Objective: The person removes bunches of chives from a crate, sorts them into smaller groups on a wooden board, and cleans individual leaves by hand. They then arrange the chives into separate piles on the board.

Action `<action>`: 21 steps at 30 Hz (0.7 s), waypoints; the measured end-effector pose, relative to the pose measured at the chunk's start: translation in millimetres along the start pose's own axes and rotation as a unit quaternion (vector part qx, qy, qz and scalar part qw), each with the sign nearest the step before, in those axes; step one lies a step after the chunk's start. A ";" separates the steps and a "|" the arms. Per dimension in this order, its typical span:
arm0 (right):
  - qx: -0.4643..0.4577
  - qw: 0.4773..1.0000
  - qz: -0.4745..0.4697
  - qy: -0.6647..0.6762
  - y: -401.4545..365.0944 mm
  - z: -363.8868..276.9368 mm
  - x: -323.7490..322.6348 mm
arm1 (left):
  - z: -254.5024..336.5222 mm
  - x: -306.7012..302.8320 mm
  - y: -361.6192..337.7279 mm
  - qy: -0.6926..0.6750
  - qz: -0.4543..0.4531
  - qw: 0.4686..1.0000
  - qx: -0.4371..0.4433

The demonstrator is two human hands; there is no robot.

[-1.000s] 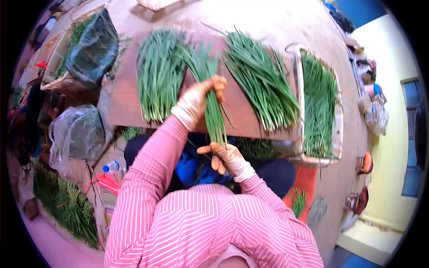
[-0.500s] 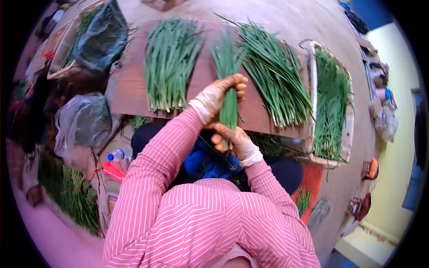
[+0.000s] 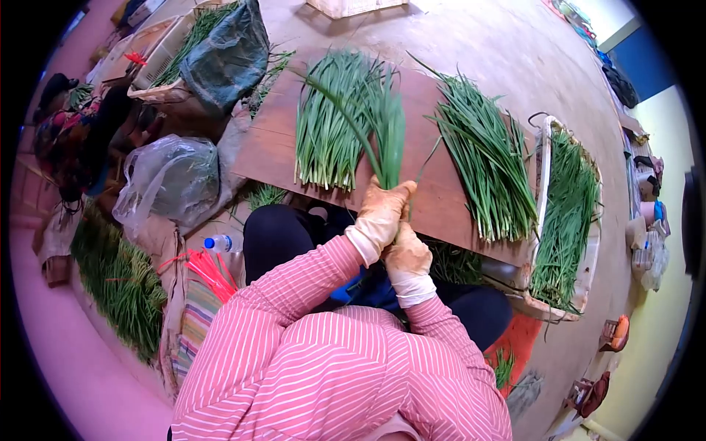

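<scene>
My left hand, in a stained pale glove, is closed round the lower part of a small bunch of green stalks. The leaves fan upward over the brown board, and one long leaf bends out to the left. Just below and touching it is my right hand, gloved too, with its fingers curled at the stalk ends; what it grips is hidden. A flat pile of green stalks lies left of the bunch, partly overlapped by it. Another pile lies on the board's right side.
A white crate of greens stands right of the board. At the left are a dark plastic sheet, a clear bag, a bottle, red strips and more greens. A person is at far left.
The view has shifted, so the board sits further right and lower. My hands have come together at the stalk ends, and the bunch has moved nearer the left pile.
</scene>
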State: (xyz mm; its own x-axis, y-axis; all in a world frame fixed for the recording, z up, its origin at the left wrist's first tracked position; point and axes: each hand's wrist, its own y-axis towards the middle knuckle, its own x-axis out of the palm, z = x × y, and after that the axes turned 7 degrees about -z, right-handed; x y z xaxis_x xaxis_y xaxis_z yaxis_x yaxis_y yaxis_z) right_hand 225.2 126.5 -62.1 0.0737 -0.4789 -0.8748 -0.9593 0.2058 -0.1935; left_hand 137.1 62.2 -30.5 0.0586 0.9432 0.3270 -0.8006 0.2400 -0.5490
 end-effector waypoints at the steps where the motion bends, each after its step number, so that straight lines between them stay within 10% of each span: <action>1: -0.041 0.999 0.022 0.017 1.8 -7.2 -2.3 | 3.6 -3.6 -1.6 -0.041 0.002 0.995 0.095; 7: -0.124 0.980 -0.023 0.155 7.6 -17.2 -32.6 | 105.6 -95.9 17.1 0.024 0.039 0.964 0.261; 13: -0.088 0.994 0.009 0.069 31.4 3.9 -14.9 | 104.4 -198.5 125.3 0.178 0.134 0.967 0.126; 21: -0.184 0.980 0.049 -0.063 77.0 10.6 21.4 | 96.0 -175.1 133.3 0.558 0.227 0.786 0.137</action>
State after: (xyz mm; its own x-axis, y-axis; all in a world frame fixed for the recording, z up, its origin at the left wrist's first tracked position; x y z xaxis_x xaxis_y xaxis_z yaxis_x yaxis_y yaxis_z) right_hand 155.8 141.2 -100.4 -0.0131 -0.3588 -0.9333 -0.9952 -0.0861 0.0471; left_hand -37.2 -93.0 -87.1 0.0943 0.5682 -0.8175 -0.9796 -0.0933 -0.1778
